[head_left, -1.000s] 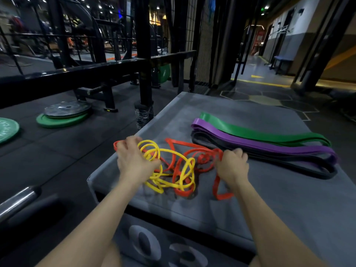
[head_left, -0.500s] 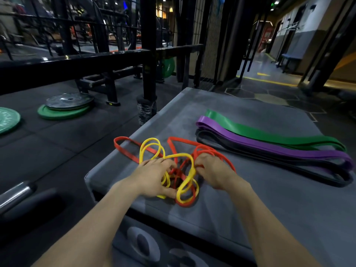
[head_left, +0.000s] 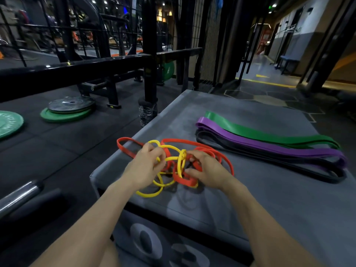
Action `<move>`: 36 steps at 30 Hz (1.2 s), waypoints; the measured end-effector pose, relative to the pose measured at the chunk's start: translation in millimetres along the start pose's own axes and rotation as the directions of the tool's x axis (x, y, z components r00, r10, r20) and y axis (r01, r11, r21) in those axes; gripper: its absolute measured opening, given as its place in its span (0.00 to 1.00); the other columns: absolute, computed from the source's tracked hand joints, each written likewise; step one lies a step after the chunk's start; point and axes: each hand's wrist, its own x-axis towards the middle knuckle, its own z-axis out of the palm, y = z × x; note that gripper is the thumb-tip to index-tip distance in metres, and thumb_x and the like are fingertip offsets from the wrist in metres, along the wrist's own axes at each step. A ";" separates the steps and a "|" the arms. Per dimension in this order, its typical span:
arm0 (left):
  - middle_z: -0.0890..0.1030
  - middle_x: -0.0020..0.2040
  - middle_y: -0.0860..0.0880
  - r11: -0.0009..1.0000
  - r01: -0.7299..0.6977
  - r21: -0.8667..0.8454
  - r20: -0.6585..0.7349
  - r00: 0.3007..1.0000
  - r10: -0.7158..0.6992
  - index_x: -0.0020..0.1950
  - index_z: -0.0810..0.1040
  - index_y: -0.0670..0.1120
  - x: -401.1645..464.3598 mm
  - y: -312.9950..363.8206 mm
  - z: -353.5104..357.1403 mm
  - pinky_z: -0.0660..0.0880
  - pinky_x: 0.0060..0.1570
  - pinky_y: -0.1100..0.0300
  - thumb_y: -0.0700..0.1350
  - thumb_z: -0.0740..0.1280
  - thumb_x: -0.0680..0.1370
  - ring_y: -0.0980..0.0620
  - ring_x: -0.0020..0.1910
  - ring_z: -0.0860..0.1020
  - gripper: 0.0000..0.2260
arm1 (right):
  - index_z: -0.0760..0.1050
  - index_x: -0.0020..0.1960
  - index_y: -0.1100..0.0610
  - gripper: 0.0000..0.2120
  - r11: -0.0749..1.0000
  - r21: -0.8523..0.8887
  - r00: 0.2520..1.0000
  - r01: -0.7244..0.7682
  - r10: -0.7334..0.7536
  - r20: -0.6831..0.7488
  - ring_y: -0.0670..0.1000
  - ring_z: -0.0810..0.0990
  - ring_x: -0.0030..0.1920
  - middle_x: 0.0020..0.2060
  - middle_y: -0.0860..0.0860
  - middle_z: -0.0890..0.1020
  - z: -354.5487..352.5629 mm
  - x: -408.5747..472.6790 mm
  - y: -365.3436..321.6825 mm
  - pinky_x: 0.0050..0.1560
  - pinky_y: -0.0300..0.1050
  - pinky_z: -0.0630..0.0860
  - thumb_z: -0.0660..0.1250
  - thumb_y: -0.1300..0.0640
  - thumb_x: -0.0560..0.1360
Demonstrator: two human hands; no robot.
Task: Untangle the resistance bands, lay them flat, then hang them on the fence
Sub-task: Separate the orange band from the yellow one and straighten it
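A thin yellow band (head_left: 181, 162) and a red band (head_left: 215, 151) lie knotted together at the near left corner of a grey padded box (head_left: 250, 199). My left hand (head_left: 146, 168) pinches yellow loops on the left of the knot. My right hand (head_left: 207, 170) grips red loops on its right side. A green band (head_left: 250, 132), a purple band (head_left: 269, 146) and a black band (head_left: 260, 157) lie flat side by side further right on the box. A black metal fence (head_left: 115, 62) runs behind the box to the left.
Green and steel weight plates (head_left: 67, 108) lie on the dark rubber floor to the left. A barbell end (head_left: 19, 195) sticks in at lower left. A black upright post (head_left: 150, 54) stands by the box's far left corner. A corridor opens at the back right.
Both hands came together over the knot from its outer sides. The yellow loops were pulled lower and toward me, and the tangle has bunched up between the hands.
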 end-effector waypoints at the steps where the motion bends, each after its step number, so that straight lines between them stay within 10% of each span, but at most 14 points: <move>1: 0.67 0.49 0.50 0.999 0.012 -0.041 -0.050 0.999 -0.014 0.48 0.72 0.47 0.0 0.4 -0.1 0.68 0.43 0.58 0.45 0.63 0.78 0.50 0.43 0.71 0.02 | 0.76 0.57 0.55 0.16 1.000 -0.027 1.000 -0.015 0.015 -0.001 0.47 0.75 0.52 0.50 0.48 0.79 1.1 1.2 0.0 0.57 0.39 0.69 0.71 0.57 0.70; 7: 0.67 0.44 0.44 0.938 0.173 -0.299 -0.417 0.861 -0.291 0.45 0.64 0.41 3.8 0.4 -12.1 0.58 0.39 0.63 0.37 0.57 0.80 0.47 0.41 0.65 0.04 | 0.76 0.52 0.59 0.10 0.972 -0.093 0.972 -0.216 0.204 -0.118 0.54 0.78 0.49 0.46 0.53 0.80 2.7 6.1 7.1 0.53 0.45 0.73 0.69 0.58 0.72; 13: 0.67 0.59 0.39 0.917 0.396 0.047 -0.243 0.895 -0.373 0.59 0.66 0.40 -3.3 -5.1 -0.8 0.67 0.53 0.47 0.34 0.60 0.74 0.36 0.57 0.69 0.14 | 0.71 0.61 0.53 0.19 0.844 -0.492 0.972 -0.214 0.131 -0.197 0.57 0.69 0.62 0.61 0.52 0.72 3.6 11.9 -0.9 0.59 0.49 0.65 0.68 0.53 0.71; 19: 0.70 0.60 0.47 0.970 0.147 0.195 -0.201 0.974 -0.107 0.60 0.73 0.46 5.3 -2.4 6.9 0.67 0.52 0.54 0.28 0.60 0.68 0.42 0.59 0.70 0.23 | 0.51 0.76 0.48 0.31 0.839 -0.544 0.999 0.032 -0.021 0.026 0.51 0.48 0.76 0.76 0.45 0.51 17.6 25.2 1.6 0.74 0.49 0.42 0.59 0.59 0.76; 28: 0.70 0.52 0.51 0.975 0.220 0.036 -0.075 0.973 -0.217 0.59 0.74 0.47 8.5 -13.7 8.8 0.71 0.55 0.53 0.54 0.66 0.75 0.48 0.58 0.70 0.16 | 0.52 0.73 0.42 0.42 0.949 -0.312 0.996 0.047 -0.068 -0.055 0.55 0.64 0.70 0.74 0.45 0.55 20.7 31.3 2.8 0.63 0.52 0.69 0.63 0.69 0.67; 36: 0.77 0.40 0.45 0.929 0.349 -0.121 -0.084 0.929 -0.360 0.31 0.75 0.48 7.0 -27.9 4.6 0.69 0.43 0.53 0.60 0.53 0.79 0.46 0.43 0.76 0.24 | 0.74 0.57 0.55 0.12 0.875 -0.484 0.998 0.013 0.019 0.060 0.59 0.72 0.58 0.55 0.55 0.72 24.2 37.3 6.9 0.52 0.49 0.67 0.62 0.60 0.73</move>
